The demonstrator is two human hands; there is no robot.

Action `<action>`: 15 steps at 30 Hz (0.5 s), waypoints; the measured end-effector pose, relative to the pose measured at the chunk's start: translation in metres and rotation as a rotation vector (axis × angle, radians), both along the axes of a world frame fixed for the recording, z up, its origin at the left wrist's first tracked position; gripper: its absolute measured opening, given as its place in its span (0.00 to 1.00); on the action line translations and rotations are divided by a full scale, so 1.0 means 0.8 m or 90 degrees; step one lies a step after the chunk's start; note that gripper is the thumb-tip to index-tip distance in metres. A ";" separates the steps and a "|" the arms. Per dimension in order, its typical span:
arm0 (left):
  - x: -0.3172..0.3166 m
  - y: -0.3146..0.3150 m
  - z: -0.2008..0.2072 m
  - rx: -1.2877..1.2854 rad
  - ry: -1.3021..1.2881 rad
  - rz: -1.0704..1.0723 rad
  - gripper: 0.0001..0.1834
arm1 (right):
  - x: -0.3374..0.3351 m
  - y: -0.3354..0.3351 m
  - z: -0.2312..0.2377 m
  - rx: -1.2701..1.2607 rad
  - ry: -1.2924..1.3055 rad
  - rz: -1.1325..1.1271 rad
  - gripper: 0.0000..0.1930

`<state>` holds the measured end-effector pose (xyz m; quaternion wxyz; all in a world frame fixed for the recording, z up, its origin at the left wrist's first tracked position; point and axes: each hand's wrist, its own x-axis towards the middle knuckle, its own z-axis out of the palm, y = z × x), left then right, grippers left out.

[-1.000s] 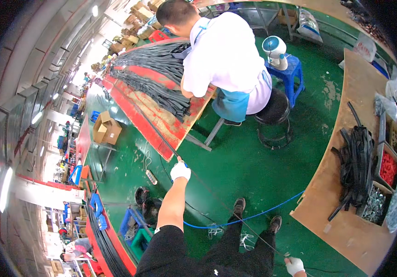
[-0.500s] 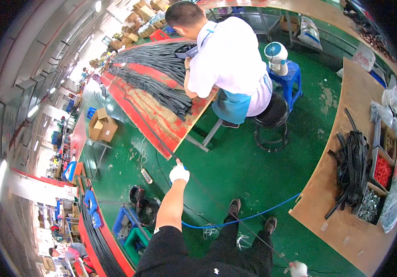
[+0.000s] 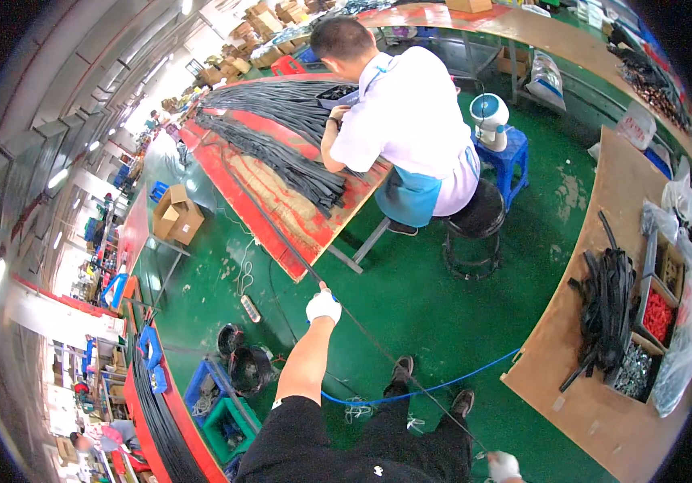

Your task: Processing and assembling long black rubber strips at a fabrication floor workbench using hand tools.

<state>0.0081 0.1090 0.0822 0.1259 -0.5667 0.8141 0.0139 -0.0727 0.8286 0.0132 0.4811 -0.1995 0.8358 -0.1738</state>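
Note:
My left hand [image 3: 324, 307], in a white glove, is stretched out in front of me and closed around a long thin black cord [image 3: 378, 348]. Beyond that hand the dark length runs up along the edge of the red table [image 3: 277, 256]. Toward me it slants down across the floor to my right hand [image 3: 504, 466], also gloved, at the lower edge. Those fingers look closed at the cord's near end, partly smeared. Bundles of black tubing [image 3: 281, 165] lie on the red table.
A person [image 3: 414, 121] in a white shirt sits at the table on a black stool [image 3: 476, 211]. At right, a wooden bench [image 3: 559, 354] holds black strips and boxes of small parts. A blue hose [image 3: 434, 389] crosses the floor; crates [image 3: 229, 427] stand at lower left.
My right hand has shifted slightly left and up. The left hand stays on the cord, a little further right in view. The seated person's blue tray shows more. The whole view has shifted slightly.

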 end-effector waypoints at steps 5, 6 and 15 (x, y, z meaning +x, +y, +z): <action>-0.003 0.023 0.017 -0.010 0.024 0.017 0.44 | 0.010 -0.284 0.063 -0.227 0.017 -0.020 0.24; 0.001 0.019 0.018 -0.027 0.036 0.020 0.44 | 0.006 -0.293 0.066 -0.237 -0.013 -0.027 0.24; -0.001 0.003 -0.017 -0.003 -0.015 -0.023 0.39 | 0.035 0.163 -0.037 -0.080 -0.018 -0.047 0.24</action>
